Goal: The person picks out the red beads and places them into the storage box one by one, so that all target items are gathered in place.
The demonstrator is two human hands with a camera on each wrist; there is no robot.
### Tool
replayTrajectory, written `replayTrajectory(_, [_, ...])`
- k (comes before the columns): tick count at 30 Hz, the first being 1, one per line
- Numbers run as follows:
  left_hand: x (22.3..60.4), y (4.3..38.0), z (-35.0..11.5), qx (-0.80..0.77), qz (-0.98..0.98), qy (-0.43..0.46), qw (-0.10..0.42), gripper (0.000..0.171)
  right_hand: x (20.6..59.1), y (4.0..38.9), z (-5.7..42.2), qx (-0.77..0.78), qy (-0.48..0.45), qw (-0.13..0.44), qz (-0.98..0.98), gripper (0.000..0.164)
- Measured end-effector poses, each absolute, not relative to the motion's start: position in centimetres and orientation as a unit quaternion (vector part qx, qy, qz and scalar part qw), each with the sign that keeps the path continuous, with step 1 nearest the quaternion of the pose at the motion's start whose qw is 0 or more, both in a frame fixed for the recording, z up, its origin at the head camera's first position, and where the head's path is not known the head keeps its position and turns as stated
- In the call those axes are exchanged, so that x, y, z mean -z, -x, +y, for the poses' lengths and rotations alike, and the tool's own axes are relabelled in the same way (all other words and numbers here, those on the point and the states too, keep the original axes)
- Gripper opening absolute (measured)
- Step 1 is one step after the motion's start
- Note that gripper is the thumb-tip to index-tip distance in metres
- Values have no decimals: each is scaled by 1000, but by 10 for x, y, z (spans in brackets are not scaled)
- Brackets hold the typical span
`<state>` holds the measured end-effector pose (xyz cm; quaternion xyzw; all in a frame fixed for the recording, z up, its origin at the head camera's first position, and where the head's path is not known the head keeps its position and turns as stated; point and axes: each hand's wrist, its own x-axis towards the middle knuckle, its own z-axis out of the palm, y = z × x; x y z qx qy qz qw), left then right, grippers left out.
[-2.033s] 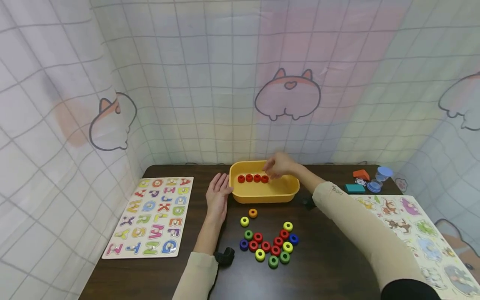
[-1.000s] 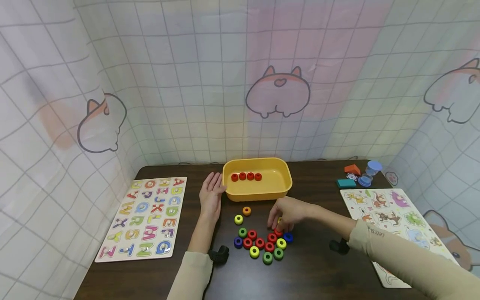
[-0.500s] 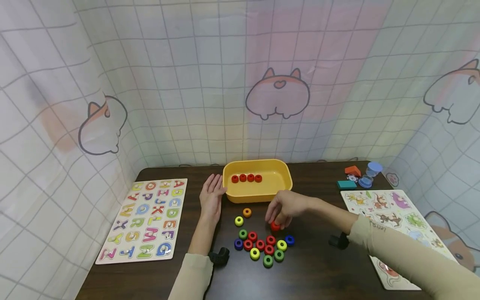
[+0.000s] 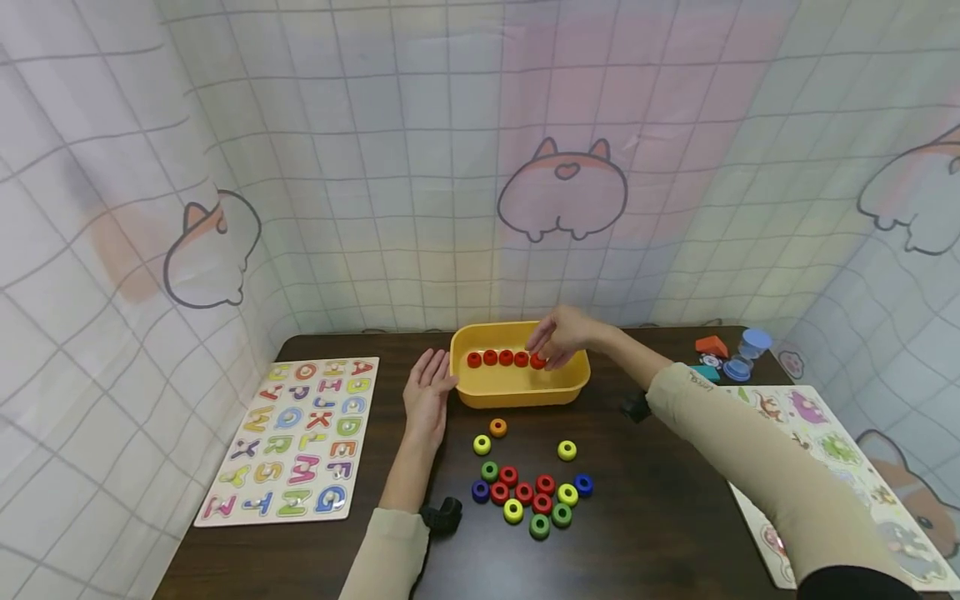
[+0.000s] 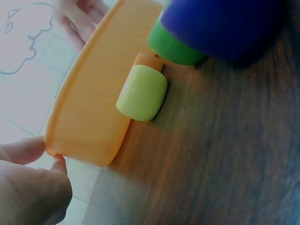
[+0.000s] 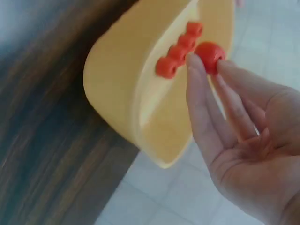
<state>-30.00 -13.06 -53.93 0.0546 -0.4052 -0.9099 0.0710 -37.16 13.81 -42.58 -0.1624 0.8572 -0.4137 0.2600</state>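
My right hand [image 4: 564, 335] is over the yellow tub [image 4: 517, 398], pinching a red bead [image 6: 209, 55] between thumb and fingertips. Several other red beads [image 4: 490, 357] stand in a row in the tub, and the held bead is at the right end of that row. Whether it touches the tub floor cannot be told. Straight fingers and a thumb of my left hand [image 4: 426, 400] touch the tub's left end; the left wrist view has them at its rim [image 5: 51, 151]. In front of the tub lie loose beads: red [image 4: 545, 484], yellow [image 4: 567, 451], green [image 4: 539, 527], blue [image 4: 583, 485] and orange [image 4: 498, 427].
A letter puzzle board [image 4: 288, 442] lies on the left of the dark table [image 4: 637, 533]. To the right are an animal puzzle board [image 4: 836, 450], partly under the right sleeve, an hourglass-shaped blue toy [image 4: 746, 354] and an orange block [image 4: 711, 345]. A patterned curtain stands behind.
My right hand set one bead down in the tub, returned to the loose beads, picked up a red one from beside a yellow one, and brought it over the tub. My left hand stayed at the tub.
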Motion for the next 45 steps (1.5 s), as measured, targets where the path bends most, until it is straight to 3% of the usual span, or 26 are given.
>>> replayTrajectory(7, [542, 296, -123, 914, -397, -51, 63, 71, 463, 400, 139, 384, 75, 222, 893, 24])
replayTrajectory(18, [544, 296, -118, 912, -402, -52, 68, 71, 477, 406, 140, 368, 67, 212, 903, 21])
replayTrajectory(27, [539, 298, -124, 910, -405, -47, 78, 72, 424, 355, 139, 381, 164, 179, 892, 18])
replayTrajectory(32, [535, 299, -129, 907, -412, -47, 76, 72, 412, 320, 136, 366, 250, 181, 878, 19])
replayTrajectory(45, [539, 300, -133, 906, -413, -50, 71, 71, 464, 247, 131, 335, 325, 276, 840, 19])
